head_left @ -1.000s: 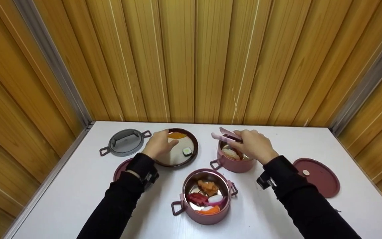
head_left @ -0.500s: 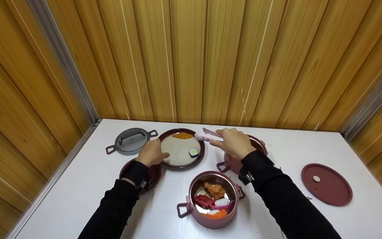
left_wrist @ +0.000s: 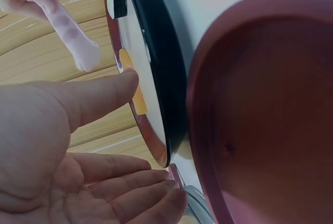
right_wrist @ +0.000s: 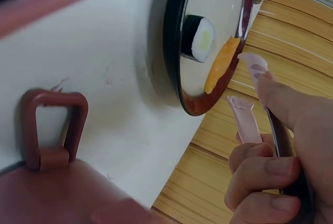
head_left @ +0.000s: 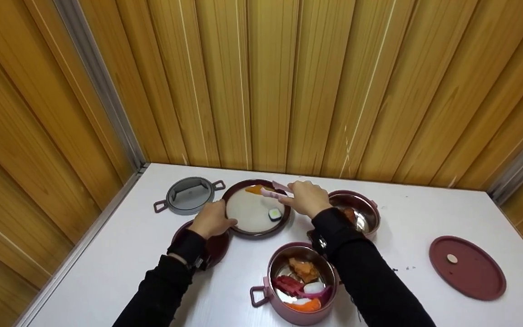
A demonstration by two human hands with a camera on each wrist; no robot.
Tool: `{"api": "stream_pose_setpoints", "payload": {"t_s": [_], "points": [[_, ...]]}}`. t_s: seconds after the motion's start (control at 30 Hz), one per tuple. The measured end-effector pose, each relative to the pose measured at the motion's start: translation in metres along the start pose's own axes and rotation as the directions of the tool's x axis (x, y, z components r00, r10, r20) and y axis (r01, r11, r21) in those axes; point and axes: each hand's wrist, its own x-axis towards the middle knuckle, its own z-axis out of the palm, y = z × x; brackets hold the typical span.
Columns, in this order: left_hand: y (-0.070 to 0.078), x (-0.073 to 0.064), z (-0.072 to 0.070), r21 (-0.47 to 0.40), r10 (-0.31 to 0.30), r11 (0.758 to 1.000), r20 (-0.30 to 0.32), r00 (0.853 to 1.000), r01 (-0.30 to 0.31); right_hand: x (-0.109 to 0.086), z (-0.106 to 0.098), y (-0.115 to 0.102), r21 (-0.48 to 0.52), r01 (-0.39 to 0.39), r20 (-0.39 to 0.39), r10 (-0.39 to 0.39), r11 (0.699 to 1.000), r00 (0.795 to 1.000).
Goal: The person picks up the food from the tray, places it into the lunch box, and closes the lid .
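My right hand [head_left: 308, 198] holds pink tongs [right_wrist: 245, 122], their tips apart with nothing between them, over the right rear of a cream plate [head_left: 248, 209] with a brown rim. On that plate lie a sushi roll [head_left: 274, 214] at the right and a flat orange food piece [head_left: 254, 189] at the back. My left hand [head_left: 211, 219] is at the plate's left rim, thumb and fingers extended in the left wrist view; whether it touches the rim I cannot tell.
A pink pot [head_left: 298, 313] with several toy foods stands in front. Another pot [head_left: 366, 204], partly behind my right arm, holds a reddish-brown piece. A grey lid [head_left: 191, 193] lies back left, a dark red round piece [head_left: 218, 250] under my left wrist, and a red lid [head_left: 470, 272] at right.
My right hand has carried the tongs leftward from the back pot to over the plate. My left hand has drawn back slightly to the plate's left rim. The head view has shifted.
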Motion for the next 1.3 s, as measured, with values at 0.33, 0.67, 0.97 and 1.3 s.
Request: {"api": "stream_pose_setpoints", "payload": {"t_s": [0.33,0.67,0.97,1.3], "points": [[0.000,-0.008,0.000,0.003,-0.026,1.000,0.022,0.999,0.026,0.012,0.011,-0.017,-0.001,-0.006,-0.010,0.006,1.000,1.000],[0.000,-0.014,0.002,-0.014,-0.014,1.000,0.018,1.000,0.014,0.014,0.012,-0.020,0.003,-0.036,-0.002,0.036,0.999,0.999],[0.003,-0.010,0.001,-0.024,-0.006,1.000,0.037,0.999,0.007,0.006,0.002,-0.021,-0.026,-0.032,0.005,0.032,0.999,0.999],[0.006,-0.015,0.000,-0.040,-0.018,0.999,0.041,0.999,0.019,0.010,0.005,-0.031,-0.045,-0.057,-0.015,0.056,0.997,0.998]]}}
